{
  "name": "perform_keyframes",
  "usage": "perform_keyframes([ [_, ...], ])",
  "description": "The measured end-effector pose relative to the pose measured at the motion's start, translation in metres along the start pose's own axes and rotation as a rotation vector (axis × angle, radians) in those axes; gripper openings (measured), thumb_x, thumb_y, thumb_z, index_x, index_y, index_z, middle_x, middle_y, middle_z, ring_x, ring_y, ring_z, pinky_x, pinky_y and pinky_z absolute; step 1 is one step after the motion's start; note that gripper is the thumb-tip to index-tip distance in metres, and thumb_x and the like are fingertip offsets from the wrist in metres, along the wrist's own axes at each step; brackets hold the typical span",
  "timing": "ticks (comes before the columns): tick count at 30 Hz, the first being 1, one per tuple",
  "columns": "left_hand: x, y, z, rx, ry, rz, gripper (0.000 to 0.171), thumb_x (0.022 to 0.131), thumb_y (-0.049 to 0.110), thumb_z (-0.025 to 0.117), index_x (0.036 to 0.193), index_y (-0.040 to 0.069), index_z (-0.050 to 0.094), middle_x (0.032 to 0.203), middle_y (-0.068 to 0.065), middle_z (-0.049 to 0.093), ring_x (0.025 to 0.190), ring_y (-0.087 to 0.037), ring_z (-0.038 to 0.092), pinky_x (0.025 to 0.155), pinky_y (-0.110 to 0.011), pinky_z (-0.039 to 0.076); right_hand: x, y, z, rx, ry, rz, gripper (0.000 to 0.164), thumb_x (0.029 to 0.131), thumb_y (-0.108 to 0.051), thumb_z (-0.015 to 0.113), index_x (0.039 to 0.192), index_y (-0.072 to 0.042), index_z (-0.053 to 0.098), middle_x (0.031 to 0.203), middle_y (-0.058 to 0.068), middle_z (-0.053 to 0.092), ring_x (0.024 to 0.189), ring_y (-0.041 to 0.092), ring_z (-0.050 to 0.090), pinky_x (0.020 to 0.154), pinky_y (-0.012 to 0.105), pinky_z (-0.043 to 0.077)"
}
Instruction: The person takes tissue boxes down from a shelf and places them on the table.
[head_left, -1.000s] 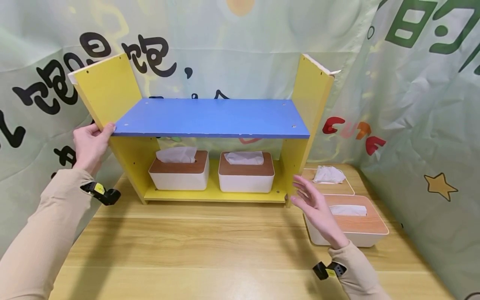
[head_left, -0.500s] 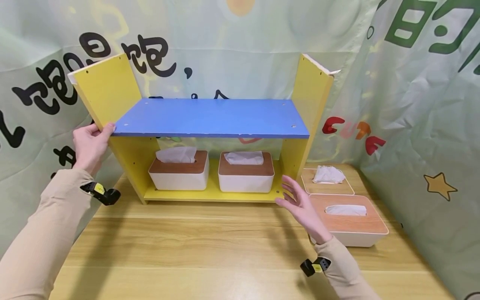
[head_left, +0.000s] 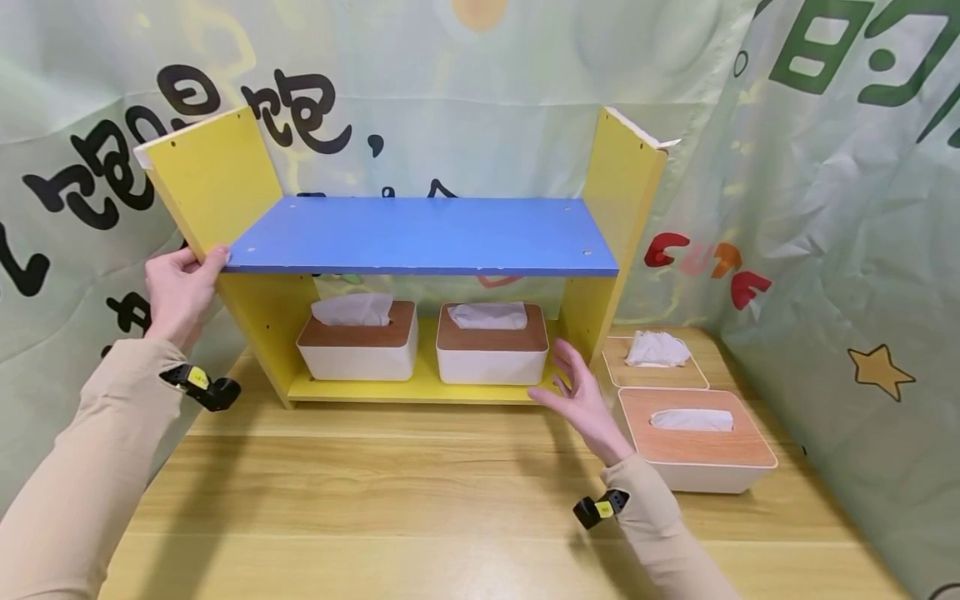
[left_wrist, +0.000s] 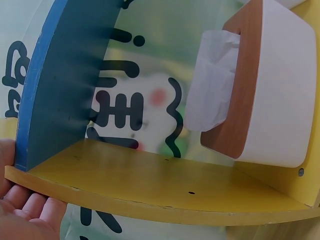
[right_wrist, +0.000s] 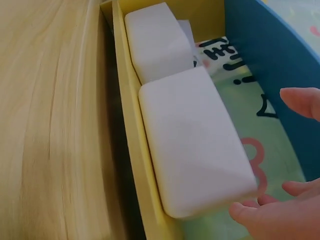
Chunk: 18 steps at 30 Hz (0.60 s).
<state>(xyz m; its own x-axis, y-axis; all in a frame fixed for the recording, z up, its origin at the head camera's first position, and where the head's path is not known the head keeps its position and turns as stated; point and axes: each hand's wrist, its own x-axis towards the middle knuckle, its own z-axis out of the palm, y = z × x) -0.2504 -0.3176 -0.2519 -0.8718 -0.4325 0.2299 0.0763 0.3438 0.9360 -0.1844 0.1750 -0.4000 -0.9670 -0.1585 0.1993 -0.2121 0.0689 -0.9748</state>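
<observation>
A yellow shelf with a blue middle board (head_left: 427,233) stands on the table. My left hand (head_left: 180,292) grips its left side panel (left_wrist: 140,175) where the blue board meets it, thumb in front and fingers round the outside. On the yellow bottom board sit two white tissue boxes with brown lids, a left one (head_left: 360,362) and a right one (head_left: 491,367), each with a tissue sticking up. My right hand (head_left: 581,404) is at the shelf's lower right corner, thumb and fingers spread, holding nothing. In the right wrist view its fingertips are beside the nearer box (right_wrist: 195,145).
Right of the shelf, two more tissue boxes stand one behind the other: a front box (head_left: 712,450) and a rear box (head_left: 660,377). The wooden table (head_left: 375,500) extends in front. A printed curtain (head_left: 465,108) hangs behind and at the sides.
My right hand has moved left, from beside the front right-hand tissue box to the shelf's lower right corner, close to the right box inside. My left hand has kept its grip.
</observation>
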Motion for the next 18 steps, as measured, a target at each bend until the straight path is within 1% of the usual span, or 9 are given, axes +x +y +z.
perform_keyframes([
  [2, 0.0, 0.0, 0.0, -0.004, 0.001, -0.001, 0.007, 0.095, 0.034, 0.066, 0.088, 0.032, 0.064, 0.059, 0.032, 0.06, 0.063, 0.011, 0.057, 0.06, -0.01, 0.042, 0.004, 0.004, 0.0, 0.007, 0.007, 0.011, 0.091, 0.089, 0.001, 0.069, 0.159, -0.001, 0.011, 0.168, 0.019, 0.012, 0.156, 0.04, 0.012, 0.127, 0.053, 0.012],
  [5, 0.0, -0.001, 0.001, 0.001, 0.003, -0.006, 0.004, 0.095, 0.034, 0.067, 0.094, 0.03, 0.065, 0.059, 0.032, 0.06, 0.063, 0.011, 0.057, 0.06, -0.009, 0.043, 0.01, 0.008, -0.001, 0.019, 0.023, 0.039, 0.094, 0.088, 0.0, 0.07, 0.16, -0.004, 0.01, 0.168, 0.018, 0.011, 0.156, 0.038, 0.01, 0.127, 0.052, 0.011],
  [8, 0.001, -0.001, 0.001, 0.011, 0.001, -0.011, 0.008, 0.095, 0.035, 0.066, 0.099, 0.028, 0.066, 0.059, 0.032, 0.06, 0.064, 0.011, 0.057, 0.06, -0.009, 0.042, 0.016, 0.012, 0.0, 0.027, 0.033, 0.069, 0.096, 0.088, 0.0, 0.071, 0.16, -0.006, 0.007, 0.169, 0.015, 0.008, 0.157, 0.035, 0.007, 0.128, 0.05, 0.01],
  [11, 0.001, -0.001, 0.0, 0.012, 0.003, -0.011, 0.004, 0.094, 0.035, 0.067, 0.094, 0.031, 0.065, 0.059, 0.032, 0.06, 0.064, 0.011, 0.057, 0.06, -0.01, 0.042, 0.023, 0.015, 0.001, 0.029, 0.033, 0.081, 0.1, 0.089, -0.001, 0.072, 0.161, -0.007, 0.003, 0.17, 0.014, 0.003, 0.158, 0.033, 0.004, 0.128, 0.048, 0.009],
  [13, 0.001, -0.001, 0.0, 0.011, 0.005, -0.008, 0.007, 0.094, 0.035, 0.067, 0.089, 0.034, 0.064, 0.058, 0.032, 0.06, 0.064, 0.01, 0.056, 0.06, -0.01, 0.041, 0.028, 0.017, 0.001, 0.034, 0.034, 0.074, 0.102, 0.088, 0.0, 0.072, 0.161, -0.006, 0.002, 0.17, 0.015, 0.001, 0.158, 0.033, 0.003, 0.128, 0.047, 0.009],
  [18, 0.001, 0.0, 0.0, 0.014, 0.01, -0.008, 0.008, 0.094, 0.034, 0.067, 0.087, 0.035, 0.064, 0.058, 0.032, 0.059, 0.063, 0.011, 0.056, 0.059, -0.01, 0.041, 0.039, 0.022, 0.002, 0.056, 0.038, 0.052, 0.103, 0.086, 0.002, 0.073, 0.161, -0.007, 0.002, 0.17, 0.017, 0.002, 0.159, 0.031, 0.001, 0.129, 0.046, 0.007],
])
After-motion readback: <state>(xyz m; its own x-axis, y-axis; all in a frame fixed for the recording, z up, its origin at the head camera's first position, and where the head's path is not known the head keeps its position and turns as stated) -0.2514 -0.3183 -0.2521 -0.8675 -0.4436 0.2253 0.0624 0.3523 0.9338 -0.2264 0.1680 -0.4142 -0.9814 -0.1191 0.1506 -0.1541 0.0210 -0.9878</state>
